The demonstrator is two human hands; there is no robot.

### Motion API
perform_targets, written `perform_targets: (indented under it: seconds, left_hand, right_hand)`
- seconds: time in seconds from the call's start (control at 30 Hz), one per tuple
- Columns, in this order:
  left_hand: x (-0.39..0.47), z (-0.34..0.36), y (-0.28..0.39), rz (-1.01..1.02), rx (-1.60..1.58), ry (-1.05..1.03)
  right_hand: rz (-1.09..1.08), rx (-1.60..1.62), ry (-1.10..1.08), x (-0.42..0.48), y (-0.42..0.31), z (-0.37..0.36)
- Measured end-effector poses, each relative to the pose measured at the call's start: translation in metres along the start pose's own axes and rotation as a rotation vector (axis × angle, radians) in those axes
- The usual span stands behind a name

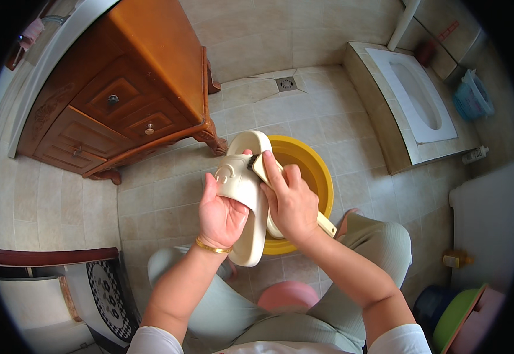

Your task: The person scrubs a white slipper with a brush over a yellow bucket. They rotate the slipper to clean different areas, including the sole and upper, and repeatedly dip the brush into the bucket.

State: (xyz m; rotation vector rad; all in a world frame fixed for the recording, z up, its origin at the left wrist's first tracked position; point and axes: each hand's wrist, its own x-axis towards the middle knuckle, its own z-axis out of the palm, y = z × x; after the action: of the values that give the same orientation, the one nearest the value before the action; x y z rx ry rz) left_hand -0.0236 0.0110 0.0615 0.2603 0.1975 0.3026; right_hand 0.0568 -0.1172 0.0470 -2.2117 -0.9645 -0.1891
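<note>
A cream slide sandal point(251, 241) with a raised face pattern on its strap is held over the near left side of a yellow basin point(325, 177). My left hand point(222, 217) grips it by the strap, with fingers passed through the foot opening. In my right hand point(294, 201) is a cream-handled scrub brush point(327, 225); its dark bristles touch the strap's far right edge. Another cream sandal point(274, 228) shows partly inside the basin, mostly hidden behind my right hand and the held sandal.
A carved wooden cabinet point(150, 84) stands to the left. At the far right a squat toilet point(416, 97) is set in a raised tiled step. A floor drain point(287, 83) lies ahead. A pink stool point(288, 295) is beneath me; several basins, one a green basin point(454, 318), sit at lower right.
</note>
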Motion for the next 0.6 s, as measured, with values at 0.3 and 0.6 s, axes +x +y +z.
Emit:
perform_targets:
  seconds: [0.3, 0.6]
  left_hand:
    - [0.004, -0.010, 0.029, 0.135, -0.032, -0.035]
    - [-0.005, -0.013, 0.001, 0.087, 0.197, -0.009]
  right_hand:
    - [-0.127, 0.081, -0.238, -0.059, -0.008, 0.014]
    - [0.154, 0.456, 0.169, -0.012, 0.033, 0.008]
